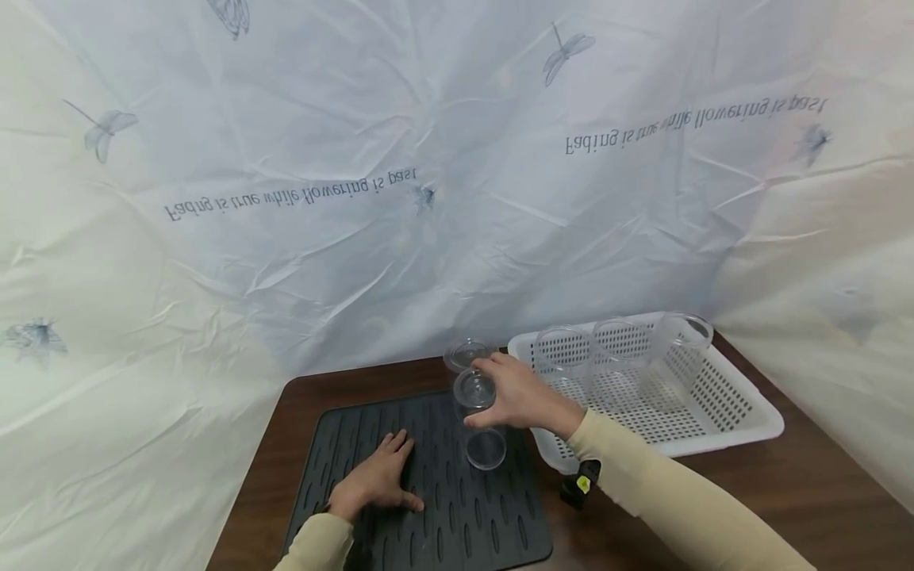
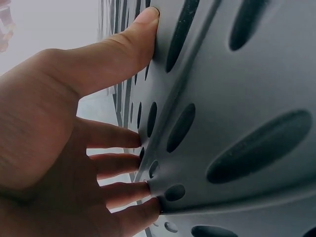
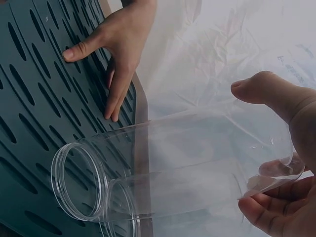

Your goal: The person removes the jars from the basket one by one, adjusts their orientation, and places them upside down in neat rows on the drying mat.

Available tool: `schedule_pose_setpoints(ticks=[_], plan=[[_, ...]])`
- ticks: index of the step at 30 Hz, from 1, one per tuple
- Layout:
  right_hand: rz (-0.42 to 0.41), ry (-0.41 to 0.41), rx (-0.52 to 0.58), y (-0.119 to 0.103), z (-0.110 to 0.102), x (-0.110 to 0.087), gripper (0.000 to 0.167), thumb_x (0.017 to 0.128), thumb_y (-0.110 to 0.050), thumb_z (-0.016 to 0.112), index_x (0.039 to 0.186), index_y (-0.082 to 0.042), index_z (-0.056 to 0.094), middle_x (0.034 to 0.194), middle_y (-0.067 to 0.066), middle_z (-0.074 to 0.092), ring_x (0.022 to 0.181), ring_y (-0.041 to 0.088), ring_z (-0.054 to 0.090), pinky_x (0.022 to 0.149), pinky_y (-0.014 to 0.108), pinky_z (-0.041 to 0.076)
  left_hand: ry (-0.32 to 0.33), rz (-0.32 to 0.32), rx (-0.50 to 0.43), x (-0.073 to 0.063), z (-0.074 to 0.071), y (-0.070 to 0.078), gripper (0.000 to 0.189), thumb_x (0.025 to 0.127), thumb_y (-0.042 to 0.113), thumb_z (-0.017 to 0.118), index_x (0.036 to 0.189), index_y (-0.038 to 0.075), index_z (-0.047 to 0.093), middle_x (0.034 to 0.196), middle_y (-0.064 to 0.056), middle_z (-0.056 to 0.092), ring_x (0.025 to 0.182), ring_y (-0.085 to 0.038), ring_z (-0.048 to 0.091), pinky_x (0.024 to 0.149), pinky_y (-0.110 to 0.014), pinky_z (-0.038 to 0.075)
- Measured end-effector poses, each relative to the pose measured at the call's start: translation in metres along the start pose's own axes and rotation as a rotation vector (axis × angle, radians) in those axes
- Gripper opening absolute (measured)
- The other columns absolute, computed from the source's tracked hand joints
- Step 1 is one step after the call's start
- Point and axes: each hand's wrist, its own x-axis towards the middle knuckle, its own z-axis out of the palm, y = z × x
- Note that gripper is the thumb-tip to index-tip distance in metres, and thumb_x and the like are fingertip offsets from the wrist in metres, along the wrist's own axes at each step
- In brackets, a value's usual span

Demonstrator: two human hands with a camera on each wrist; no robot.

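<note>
My right hand [image 1: 517, 392] reaches round the base end of a clear plastic jar [image 3: 192, 133], which stands upside down with its threaded rim at the dark drying mat [image 1: 428, 492]. In the right wrist view the thumb lies along one side and the fingers curl at the other. Another clear jar [image 1: 466, 349] stands just behind it, also upside down. Fingers spread, my left hand [image 1: 378, 476] rests on the mat; in the left wrist view its fingertips [image 2: 131, 140] press on the slotted surface.
A white perforated basket [image 1: 750, 432] on the right holds three clear jars [image 1: 564, 349]. Mat and basket sit on a brown wooden table [image 1: 800, 492]. A pale printed cloth [image 1: 457, 262] hangs behind the table.
</note>
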Motion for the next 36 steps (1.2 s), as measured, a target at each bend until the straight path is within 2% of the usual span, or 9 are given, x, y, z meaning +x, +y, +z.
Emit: schedule_pose_setpoints(ticks=[12, 22, 27, 31, 34, 36], plan=[[-0.021, 0.010, -0.030, 0.000, 0.000, -0.002, 0.093, 0.074, -0.057, 0.077, 0.143, -0.004, 0.047, 0.138, 0.017, 0.050, 0.123, 0.033, 0.053, 0.093, 0.050, 0.050, 0.003, 0.005, -0.005, 0.003, -0.001, -0.002, 0.108, 0.066, 0.055, 0.084, 0.150, 0.004, 0.038, 0.160, -0.018, 0.023, 0.147, -0.042, 0.019, 0.111, -0.060, 0.030], [-0.031, 0.057, -0.017, 0.000, -0.001, -0.005, 0.099, 0.069, -0.062, 0.079, 0.142, -0.002, 0.048, 0.133, 0.016, 0.053, 0.115, 0.030, 0.056, 0.090, 0.047, 0.052, -0.001, -0.002, -0.006, 0.002, 0.000, -0.002, 0.109, 0.065, 0.055, 0.085, 0.150, 0.005, 0.037, 0.160, -0.017, 0.023, 0.147, -0.042, 0.020, 0.111, -0.060, 0.031], [-0.028, 0.081, 0.015, -0.001, -0.010, -0.010, 0.099, 0.069, -0.064, 0.078, 0.142, -0.003, 0.048, 0.132, 0.013, 0.053, 0.111, 0.026, 0.056, 0.086, 0.045, 0.053, -0.006, 0.002, -0.013, 0.001, -0.001, -0.002, 0.109, 0.065, 0.055, 0.085, 0.150, 0.006, 0.037, 0.160, -0.017, 0.023, 0.147, -0.042, 0.020, 0.111, -0.060, 0.031], [-0.033, 0.096, 0.056, 0.002, -0.022, -0.013, 0.097, 0.072, -0.063, 0.077, 0.143, -0.005, 0.047, 0.126, 0.011, 0.056, 0.098, 0.019, 0.057, 0.080, 0.038, 0.052, -0.009, 0.003, -0.014, 0.002, 0.000, -0.003, 0.108, 0.066, 0.054, 0.085, 0.150, 0.006, 0.037, 0.160, -0.017, 0.023, 0.147, -0.042, 0.019, 0.111, -0.060, 0.031], [-0.058, 0.134, 0.095, 0.006, -0.032, -0.015, 0.091, 0.073, -0.059, 0.078, 0.142, -0.007, 0.048, 0.120, 0.010, 0.058, 0.097, 0.016, 0.056, 0.082, 0.035, 0.052, -0.006, 0.001, -0.007, 0.003, 0.001, -0.003, 0.108, 0.065, 0.055, 0.085, 0.150, 0.006, 0.037, 0.160, -0.017, 0.023, 0.147, -0.042, 0.019, 0.111, -0.060, 0.030], [-0.072, 0.168, 0.113, 0.010, -0.040, -0.017, 0.087, 0.075, -0.055, 0.079, 0.142, -0.008, 0.049, 0.122, 0.008, 0.059, 0.102, 0.017, 0.057, 0.087, 0.036, 0.052, -0.006, 0.001, -0.004, 0.004, 0.001, -0.003, 0.109, 0.065, 0.055, 0.085, 0.150, 0.006, 0.037, 0.160, -0.017, 0.023, 0.147, -0.042, 0.019, 0.111, -0.060, 0.030]])
